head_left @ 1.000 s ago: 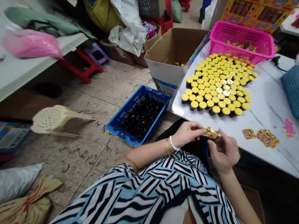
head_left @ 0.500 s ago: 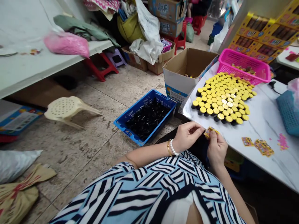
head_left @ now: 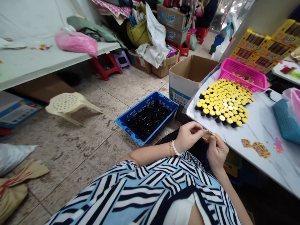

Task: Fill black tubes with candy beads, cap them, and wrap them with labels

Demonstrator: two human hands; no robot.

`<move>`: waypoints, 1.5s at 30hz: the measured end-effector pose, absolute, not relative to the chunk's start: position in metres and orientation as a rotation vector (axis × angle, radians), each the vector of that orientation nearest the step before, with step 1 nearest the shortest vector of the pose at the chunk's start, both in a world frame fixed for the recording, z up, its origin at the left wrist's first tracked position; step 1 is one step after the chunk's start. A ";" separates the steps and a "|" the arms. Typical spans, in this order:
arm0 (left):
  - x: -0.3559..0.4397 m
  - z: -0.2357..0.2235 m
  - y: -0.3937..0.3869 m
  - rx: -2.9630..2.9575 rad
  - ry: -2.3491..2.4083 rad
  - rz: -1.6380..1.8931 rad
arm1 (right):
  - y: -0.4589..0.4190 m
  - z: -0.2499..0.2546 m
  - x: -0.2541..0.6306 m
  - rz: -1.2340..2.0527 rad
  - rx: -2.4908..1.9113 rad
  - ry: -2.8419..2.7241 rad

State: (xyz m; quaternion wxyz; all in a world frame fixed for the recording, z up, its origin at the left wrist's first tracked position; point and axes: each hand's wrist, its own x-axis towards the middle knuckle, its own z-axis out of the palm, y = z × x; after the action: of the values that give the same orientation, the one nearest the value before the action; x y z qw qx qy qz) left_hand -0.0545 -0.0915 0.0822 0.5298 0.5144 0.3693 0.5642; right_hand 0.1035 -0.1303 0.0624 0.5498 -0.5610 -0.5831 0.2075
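Just off the table's near edge, my right hand (head_left: 217,153) pinches a small yellow printed card or sticker (head_left: 207,137) between thumb and fingers. My left hand (head_left: 189,137), with a pearl bracelet at its wrist, is closed at the card's left edge, thumb and forefinger pinched on it. On the table, several similar yellow printed pieces (head_left: 261,149) lie in a small pile beside bright pink bits (head_left: 278,145). Past my hands stand many short black containers with yellow caps (head_left: 225,101), packed upright in a cluster.
A blue crate (head_left: 118,121) of small black pieces rests on the floor, near an open cardboard box (head_left: 185,84). On the marble-patterned table (head_left: 276,172) are a pink basket (head_left: 243,76) and a teal basket (head_left: 286,115). A cream stool (head_left: 64,104) stands left. Another person (head_left: 207,14) sits far back.
My left fingers have come onto the card's edge, and the card has tilted between both hands. The view has shifted slightly, moving the background right and down.
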 end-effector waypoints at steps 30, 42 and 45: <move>-0.086 0.064 0.004 0.530 0.723 0.956 | 0.004 0.046 0.127 -0.460 -1.560 -2.030; -0.086 0.071 0.016 0.345 0.594 0.881 | -0.008 0.054 0.124 -0.243 -1.434 -2.058; -0.085 0.072 0.016 0.336 0.579 0.850 | -0.018 0.068 0.130 0.150 -1.375 -1.720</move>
State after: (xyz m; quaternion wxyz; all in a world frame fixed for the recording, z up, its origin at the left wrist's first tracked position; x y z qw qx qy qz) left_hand -0.0854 0.0161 0.0724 0.8572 0.1598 0.2756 0.4046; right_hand 0.1304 -0.0181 0.0683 0.4506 -0.5562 -0.6956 0.0606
